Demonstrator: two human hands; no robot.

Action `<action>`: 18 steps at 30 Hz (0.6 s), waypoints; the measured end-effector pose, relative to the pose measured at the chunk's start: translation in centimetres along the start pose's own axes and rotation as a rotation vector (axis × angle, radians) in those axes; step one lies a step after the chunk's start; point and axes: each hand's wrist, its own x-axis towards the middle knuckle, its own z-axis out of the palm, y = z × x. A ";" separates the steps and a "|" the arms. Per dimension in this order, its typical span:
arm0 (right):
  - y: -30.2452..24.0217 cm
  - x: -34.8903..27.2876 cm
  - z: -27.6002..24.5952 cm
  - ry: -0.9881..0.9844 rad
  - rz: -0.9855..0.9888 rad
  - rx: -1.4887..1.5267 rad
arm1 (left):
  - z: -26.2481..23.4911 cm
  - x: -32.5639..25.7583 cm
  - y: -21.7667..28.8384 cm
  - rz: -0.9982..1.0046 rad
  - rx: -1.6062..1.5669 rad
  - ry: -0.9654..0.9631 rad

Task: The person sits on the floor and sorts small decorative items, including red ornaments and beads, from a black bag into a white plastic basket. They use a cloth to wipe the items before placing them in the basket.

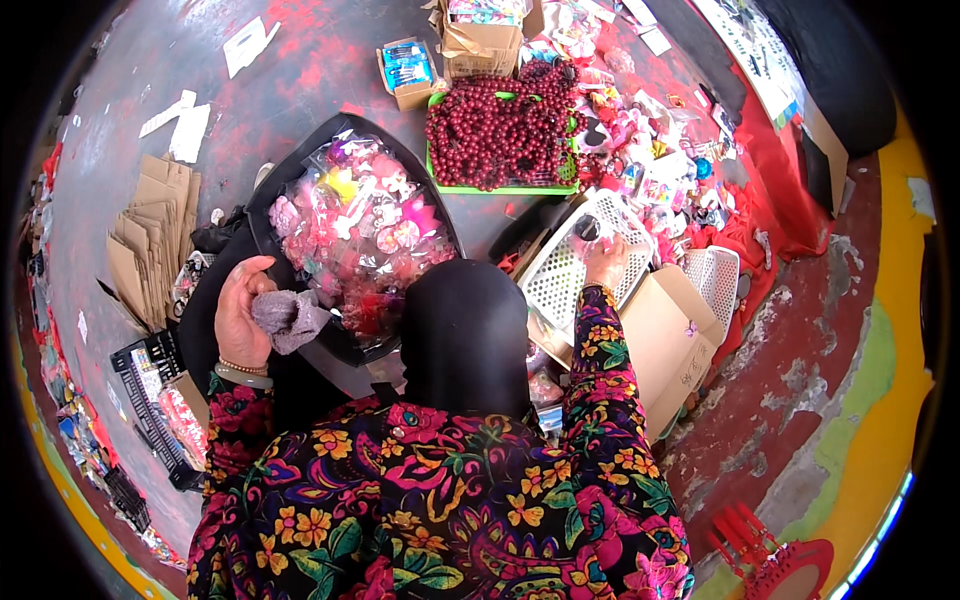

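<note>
My left hand (243, 312) is raised at the left with its fingers curled, holding a bunched grey fuzzy cloth piece (288, 322) that looks like a scrunchie. Just beyond it sits a black tray (258, 212) heaped with small clear-bagged trinkets (365, 215) in pink, red and white. My right hand (605, 264) reaches into a white perforated plastic basket (550, 283) at the right. Its fingers look bent together, and what they hold is too small to make out. A small black round item (588, 228) lies in that basket near the fingertips.
Dark red bead strings (500, 130) fill a green tray (465, 189) ahead. Loose colourful packets (660, 180) spread at the right, near an open cardboard box (670, 350) and another white basket (715, 285). Flattened cardboard (150, 240) and a black crate (155, 410) stand at the left.
</note>
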 end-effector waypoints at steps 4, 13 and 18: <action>-3.3 2.5 0.5 -0.401 0.890 0.469 | -0.4 -0.6 -0.1 0.012 -0.018 0.024; 6.2 2.1 6.8 -0.756 0.568 0.201 | -0.2 0.5 -0.4 -0.051 -0.020 -0.020; -0.6 4.1 2.6 -0.618 1.120 1.043 | -0.5 -0.5 -0.4 -0.021 -0.007 0.029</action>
